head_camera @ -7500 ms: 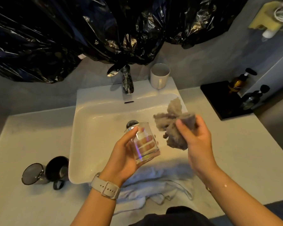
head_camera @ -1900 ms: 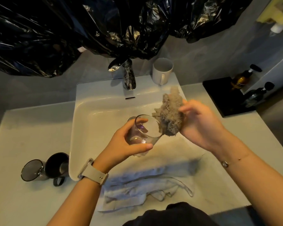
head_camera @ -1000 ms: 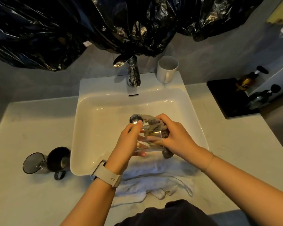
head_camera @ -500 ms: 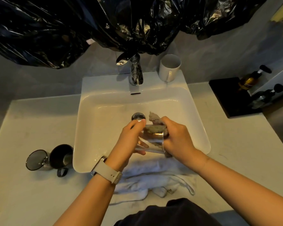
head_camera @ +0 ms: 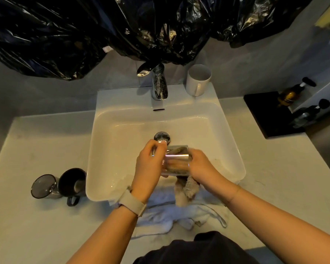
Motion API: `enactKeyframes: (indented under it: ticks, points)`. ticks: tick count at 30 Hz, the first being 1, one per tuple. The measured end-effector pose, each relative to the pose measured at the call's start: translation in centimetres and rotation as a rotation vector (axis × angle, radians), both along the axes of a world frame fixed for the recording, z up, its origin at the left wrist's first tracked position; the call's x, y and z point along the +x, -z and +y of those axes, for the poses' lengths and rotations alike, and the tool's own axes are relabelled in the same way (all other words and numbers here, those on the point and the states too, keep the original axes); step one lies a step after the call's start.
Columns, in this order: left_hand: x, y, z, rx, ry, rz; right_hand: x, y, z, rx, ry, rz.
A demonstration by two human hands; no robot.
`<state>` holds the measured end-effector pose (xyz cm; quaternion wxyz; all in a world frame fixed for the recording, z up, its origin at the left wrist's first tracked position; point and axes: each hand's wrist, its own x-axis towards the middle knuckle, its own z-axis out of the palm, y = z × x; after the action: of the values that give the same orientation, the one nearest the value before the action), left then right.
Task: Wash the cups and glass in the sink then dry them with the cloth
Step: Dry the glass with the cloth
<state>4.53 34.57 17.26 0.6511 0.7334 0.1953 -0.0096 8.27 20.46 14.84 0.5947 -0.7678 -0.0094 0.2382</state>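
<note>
Two hands meet over the white rectangular sink basin (head_camera: 103, 141). The left hand (head_camera: 149, 164) curls round the clear drinking glass (head_camera: 176, 161), held on its side above the basin's near edge. The right hand (head_camera: 200, 166) grips the grey-brown fluffy cloth (head_camera: 185, 189), part pushed into the glass, the tail hanging below. This looks like the drying step for the glass; next the cloth would need twisting inside, then wiping the outside. The glass looks smooth, thin-walled, catching a pale streak of light. Behind the basin stands a white ceramic mug (head_camera: 198, 80); left of it, a black mug (head_camera: 72, 182) and a smoky tumbler (head_camera: 44, 186) lie on their sides.
</note>
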Motion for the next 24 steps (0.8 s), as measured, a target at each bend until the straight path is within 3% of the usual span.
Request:
enactKeyframes:
  ticks: [3, 4, 6, 8, 11, 14, 19, 21, 24]
  points:
    - [0.2, -0.8, 0.7, -0.293, 0.123, 0.34, 0.9, -0.6, -1.0, -0.314, -0.207, -0.721]
    - [0.3, -1.0, 1.1, -0.331, 0.176, 0.414, 1.1, -0.7, -1.2, -0.364, -0.278, -0.867]
    - [0.5, -1.4, 2.0, -0.396, 0.226, 0.524, 1.0, -1.1, -1.3, -0.37, -0.373, -0.977]
    - [0.6, -1.7, 3.1, -0.464, 0.256, 0.626, 0.5, -2.1, -1.0, -0.288, -0.377, -0.879]
    - [0.4, -1.5, 4.5, -0.51, 0.299, 0.664, -0.1, -2.4, -0.7, -0.187, -0.272, -0.574]
    - [-0.2, -0.6, 5.5, -0.483, 0.319, 0.561, 0.1, -2.7, -0.4, -0.132, -0.172, -0.362]
    - [-1.5, 1.0, 7.7, -0.599, 0.385, 0.358, 1.1, -3.2, 1.6, -0.099, -0.13, -0.243]
    - [-1.8, 1.7, 9.0, -0.479, 0.406, 0.17, 1.5, -3.6, 2.6, -0.046, -0.097, -0.151]
    - [-1.6, 1.1, 11.4, -0.069, 0.504, -0.088, 2.2, -4.1, 4.6, -0.003, -0.127, -0.084]
